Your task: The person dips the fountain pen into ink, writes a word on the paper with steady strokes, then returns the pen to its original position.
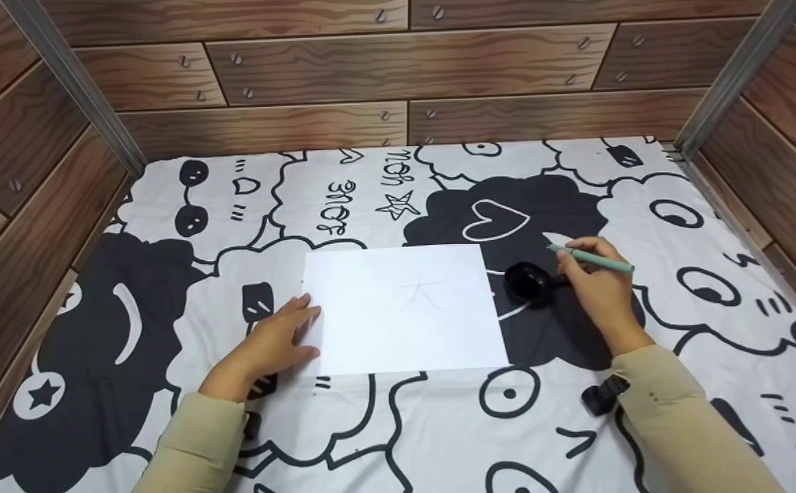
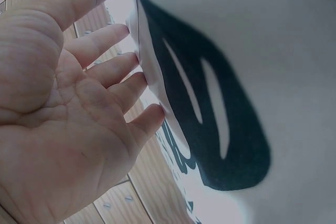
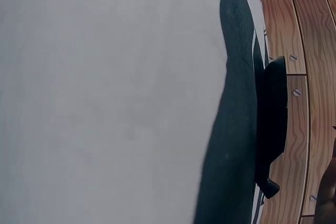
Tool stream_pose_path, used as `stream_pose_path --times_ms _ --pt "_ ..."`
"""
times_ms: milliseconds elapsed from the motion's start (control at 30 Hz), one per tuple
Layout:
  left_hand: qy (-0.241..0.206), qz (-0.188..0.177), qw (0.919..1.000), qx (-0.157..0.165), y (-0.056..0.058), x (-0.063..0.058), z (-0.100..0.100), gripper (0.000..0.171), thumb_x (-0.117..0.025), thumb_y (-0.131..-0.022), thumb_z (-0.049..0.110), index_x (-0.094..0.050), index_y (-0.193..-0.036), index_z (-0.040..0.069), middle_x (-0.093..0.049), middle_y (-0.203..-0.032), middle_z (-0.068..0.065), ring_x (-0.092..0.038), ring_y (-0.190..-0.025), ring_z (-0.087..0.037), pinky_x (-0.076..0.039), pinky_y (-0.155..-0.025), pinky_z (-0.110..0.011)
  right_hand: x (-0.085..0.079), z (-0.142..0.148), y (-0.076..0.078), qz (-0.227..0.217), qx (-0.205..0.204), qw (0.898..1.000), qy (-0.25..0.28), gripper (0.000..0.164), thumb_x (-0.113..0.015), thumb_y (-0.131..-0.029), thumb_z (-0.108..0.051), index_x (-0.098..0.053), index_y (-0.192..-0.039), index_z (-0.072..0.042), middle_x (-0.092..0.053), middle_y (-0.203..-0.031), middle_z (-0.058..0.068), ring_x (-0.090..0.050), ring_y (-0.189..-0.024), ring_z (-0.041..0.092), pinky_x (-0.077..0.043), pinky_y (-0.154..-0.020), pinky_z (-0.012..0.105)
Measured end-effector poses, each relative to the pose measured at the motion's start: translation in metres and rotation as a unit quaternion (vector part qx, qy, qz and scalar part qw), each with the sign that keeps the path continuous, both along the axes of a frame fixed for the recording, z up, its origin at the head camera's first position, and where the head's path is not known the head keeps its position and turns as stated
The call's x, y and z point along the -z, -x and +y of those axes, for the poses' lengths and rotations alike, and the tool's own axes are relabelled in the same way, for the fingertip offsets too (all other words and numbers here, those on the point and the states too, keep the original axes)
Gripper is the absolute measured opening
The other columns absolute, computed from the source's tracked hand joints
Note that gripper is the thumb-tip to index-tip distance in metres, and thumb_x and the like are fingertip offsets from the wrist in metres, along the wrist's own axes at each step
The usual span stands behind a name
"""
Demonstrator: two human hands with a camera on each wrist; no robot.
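Observation:
A white sheet of paper (image 1: 364, 329) lies on the cloth, bearing thin pencil-like strokes (image 1: 420, 291) that form a character like 大. At the sheet's left edge rests my left hand (image 1: 278, 342), fingers spread and fingertips on the paper; the left wrist view shows its palm and loosely extended fingers. To the right of the sheet, my right hand (image 1: 600, 294) pinches a light green pen (image 1: 603, 260), its narrow end pointing left, away from the paper. Under that hand sits a glossy black round object (image 1: 527, 282) with a short handle, which also shows in the right wrist view.
A black-and-white cartoon-print cloth (image 1: 439, 424) covers the table. Wood-plank-patterned panels (image 1: 316, 68) close off the back and both sides, with grey metal posts (image 1: 69, 89) at the back corners. A small black device (image 1: 603, 396) is on the right wrist.

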State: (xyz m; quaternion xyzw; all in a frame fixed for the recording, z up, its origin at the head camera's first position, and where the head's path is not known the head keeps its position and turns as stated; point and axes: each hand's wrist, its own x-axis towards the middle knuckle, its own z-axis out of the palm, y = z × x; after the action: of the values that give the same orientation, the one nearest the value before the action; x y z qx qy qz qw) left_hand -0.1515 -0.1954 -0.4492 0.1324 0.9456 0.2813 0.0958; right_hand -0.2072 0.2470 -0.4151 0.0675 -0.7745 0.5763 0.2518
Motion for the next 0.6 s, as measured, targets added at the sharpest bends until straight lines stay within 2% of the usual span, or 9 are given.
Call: stream_pose_path --times_ms 200,367,600 --pt "0.007 0.001 1.0 0.002 0.0 0.0 0.0 0.061 -0.073 -0.082 0.01 -0.049 -0.136 -0.002 -0.032 -0.149 -0.02 -0.022 -0.139 -0.037 -0.021 -0.112 -0.048 0.001 0.006 -0.003 -0.003 0.02 1.0 -0.003 0.015 -0.067 -0.085 0.004 -0.06 -0.094 0.013 -0.06 -0.068 0.003 -0.055 -0.055 0.005 -0.044 -0.05 0.014" --pt "0.012 -0.002 0.9999 -0.001 0.001 0.002 0.0 0.063 -0.074 -0.082 0.011 -0.048 -0.137 -0.001 -0.031 -0.15 -0.019 -0.022 -0.14 -0.036 -0.021 -0.112 -0.047 0.001 0.011 -0.003 -0.008 0.009 1.0 0.011 0.014 -0.064 -0.086 0.006 -0.059 -0.096 0.014 -0.06 -0.073 0.004 -0.059 -0.058 0.011 -0.046 -0.053 0.014" --pt "0.01 0.002 0.9999 0.004 0.001 0.002 0.0 0.063 -0.074 -0.081 0.01 -0.048 -0.137 -0.003 -0.032 -0.15 -0.02 -0.022 -0.139 -0.037 -0.021 -0.111 -0.049 0.004 0.017 -0.004 -0.019 -0.007 1.0 0.005 0.014 -0.063 -0.088 0.003 -0.062 -0.098 0.013 -0.062 -0.072 0.01 -0.06 -0.059 0.005 -0.049 -0.055 0.017"
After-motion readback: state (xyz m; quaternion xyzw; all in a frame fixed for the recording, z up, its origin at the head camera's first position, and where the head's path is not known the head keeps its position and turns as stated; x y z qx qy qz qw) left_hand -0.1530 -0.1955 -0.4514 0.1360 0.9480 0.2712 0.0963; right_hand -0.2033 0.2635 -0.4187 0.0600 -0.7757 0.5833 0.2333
